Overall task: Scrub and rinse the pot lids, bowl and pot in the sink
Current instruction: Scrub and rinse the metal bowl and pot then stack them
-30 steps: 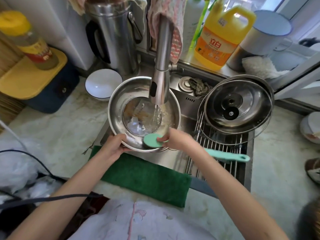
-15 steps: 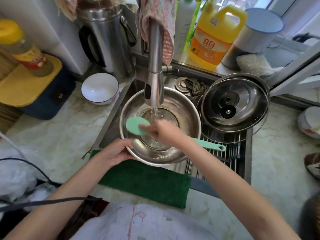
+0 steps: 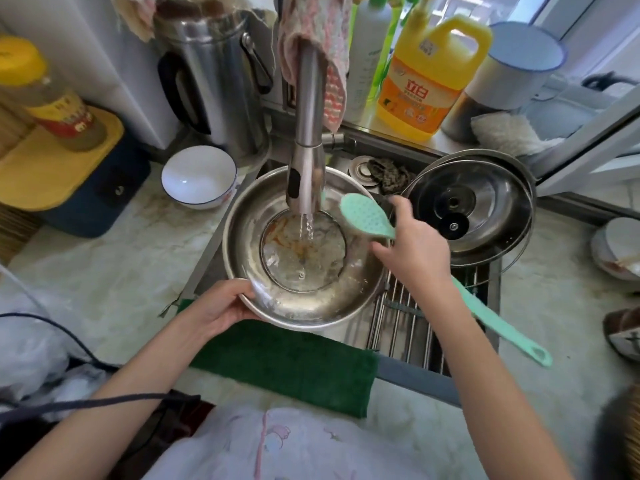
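From the head camera, the right hand [image 3: 415, 251] is now lifting the mint-green long-handled silicone scrubbing brush [image 3: 369, 216] up to the far right rim of the wide stainless steel bowl [image 3: 360, 271]; half a second ago the brush head was lying low at the bowl's left inner wall. The right fingers are wrapping closed around the brush neck, its handle trailing back over the forearm. The left hand [image 3: 225, 306] is still gripping the bowl's near-left rim, thumb over the edge.

The bowl is sitting in the steel sink [image 3: 207, 258], directly under the brushed-metal faucet spout [image 3: 306, 161], which is pouring a thin stream into it. Shallow water with orange residue is pooling on the bowl's flat bottom, and pale film is clinging to its walls. To the right, the round steel pot lid with a black knob [image 3: 485, 216] is resting knob-up over the wire rack [image 3: 401, 317]. On the marble desk [image 3: 104, 271] left of the sink, a white ceramic bowl with a blue rim [image 3: 199, 178] is standing empty. A green cloth [image 3: 287, 368] is lying along the sink's near edge.
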`<action>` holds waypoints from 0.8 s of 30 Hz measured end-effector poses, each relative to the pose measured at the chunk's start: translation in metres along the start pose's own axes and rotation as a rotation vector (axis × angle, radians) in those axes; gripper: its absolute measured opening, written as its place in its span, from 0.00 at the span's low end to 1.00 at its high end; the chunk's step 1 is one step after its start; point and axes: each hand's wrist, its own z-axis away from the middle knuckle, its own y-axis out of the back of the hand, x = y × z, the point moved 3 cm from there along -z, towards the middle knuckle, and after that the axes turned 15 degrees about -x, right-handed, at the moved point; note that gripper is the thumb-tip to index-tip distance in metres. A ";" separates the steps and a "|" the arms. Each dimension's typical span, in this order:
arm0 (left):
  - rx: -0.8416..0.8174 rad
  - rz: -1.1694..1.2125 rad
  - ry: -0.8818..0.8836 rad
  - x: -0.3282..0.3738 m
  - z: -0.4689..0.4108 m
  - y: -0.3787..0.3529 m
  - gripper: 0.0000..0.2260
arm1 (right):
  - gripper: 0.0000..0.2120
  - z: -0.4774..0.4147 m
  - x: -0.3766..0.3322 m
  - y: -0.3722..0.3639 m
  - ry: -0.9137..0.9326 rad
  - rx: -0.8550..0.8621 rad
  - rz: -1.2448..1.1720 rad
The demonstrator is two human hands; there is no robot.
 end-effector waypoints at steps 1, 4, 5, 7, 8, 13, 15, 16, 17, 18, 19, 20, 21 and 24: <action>0.007 -0.003 -0.006 0.001 0.000 0.000 0.13 | 0.32 0.001 0.011 -0.002 -0.074 -0.009 -0.115; 0.011 -0.027 -0.035 0.004 -0.002 -0.006 0.11 | 0.33 -0.001 0.032 -0.025 -0.144 -0.121 -0.504; 0.006 -0.036 -0.042 0.005 -0.002 -0.009 0.10 | 0.30 -0.002 0.034 -0.035 -0.142 -0.160 -0.648; -0.021 -0.057 -0.048 0.008 -0.001 -0.014 0.13 | 0.24 -0.001 0.031 -0.050 -0.156 -0.233 -0.950; -0.028 -0.068 -0.046 0.009 0.000 -0.015 0.16 | 0.23 0.000 0.028 -0.054 -0.174 -0.268 -1.061; -0.037 -0.181 -0.080 0.017 0.001 -0.014 0.14 | 0.11 0.002 0.020 -0.058 -0.203 -0.363 -0.971; -0.030 -0.240 -0.102 0.023 0.001 -0.013 0.15 | 0.08 0.004 0.019 -0.052 -0.188 -0.338 -0.922; -0.026 -0.266 -0.097 0.026 0.000 -0.013 0.14 | 0.08 0.005 0.019 -0.048 -0.173 -0.305 -0.922; -0.011 -0.302 -0.072 0.028 -0.002 -0.013 0.11 | 0.07 0.006 0.020 -0.041 -0.152 -0.244 -0.909; 0.006 -0.347 -0.041 0.029 -0.006 -0.013 0.06 | 0.08 0.006 0.022 -0.032 -0.130 -0.164 -0.871; 0.041 -0.404 -0.010 0.027 -0.012 -0.011 0.03 | 0.08 0.007 0.024 -0.024 -0.122 -0.088 -0.820; 0.077 -0.445 0.013 0.025 -0.019 -0.011 0.03 | 0.08 0.006 0.025 -0.014 -0.126 -0.034 -0.772; 0.123 -0.478 0.018 0.022 -0.027 -0.009 0.03 | 0.08 0.007 0.026 -0.007 -0.138 -0.004 -0.731; 0.374 -0.852 -0.080 0.015 -0.048 -0.011 0.17 | 0.08 0.008 0.028 0.009 -0.178 0.058 -0.650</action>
